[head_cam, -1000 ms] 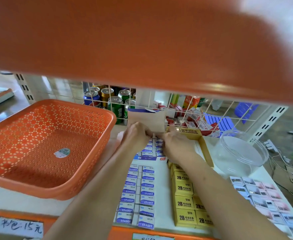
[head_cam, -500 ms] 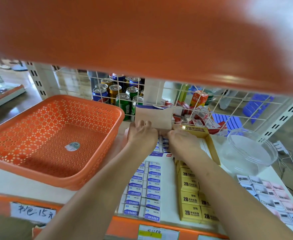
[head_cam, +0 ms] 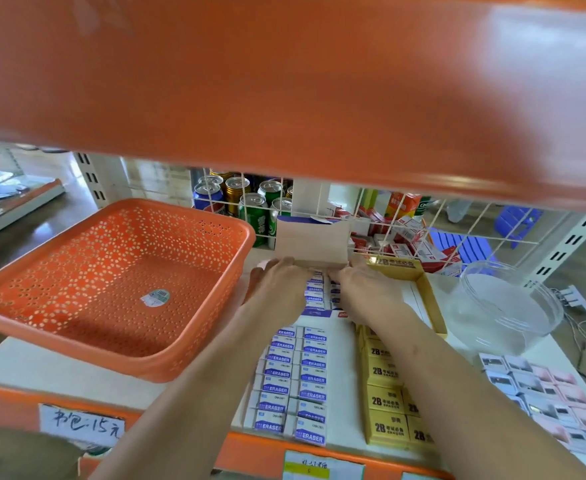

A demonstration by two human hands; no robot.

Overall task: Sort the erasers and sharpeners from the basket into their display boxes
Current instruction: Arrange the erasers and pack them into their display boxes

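Both hands are set at the far end of the blue box (head_cam: 322,313), just below its upright flap (head_cam: 312,242). The left hand (head_cam: 277,289) is at the box's left side and the right hand (head_cam: 366,291) at its right. They are a little apart, with a strip of packed erasers (head_cam: 315,289) visible between them. The fingertips are hidden behind the knuckles, so it cannot be told whether anything is pinched or only pressed.

The loose blue erasers (head_cam: 296,379) are laid on the shelf (head_cam: 42,368) on the near side of the blue box, in two rows beneath the forearms. The rows run straight toward the blue box, and each eraser is turned crosswise to that line. The hands would therefore have to be drawn back toward the body to reach them. The left row is nearer the left hand, the right row nearer the right.

The yellow erasers (head_cam: 386,386) are lined up to the near right of the blue box, below the yellow box (head_cam: 430,299) beside it. The sharpeners (head_cam: 540,386) are further right again, well apart from the blue box.

The basket (head_cam: 111,289), left of the blue box, is seen holding nothing but a sticker. The emptying is judged done and the boxing of the rows still to do.
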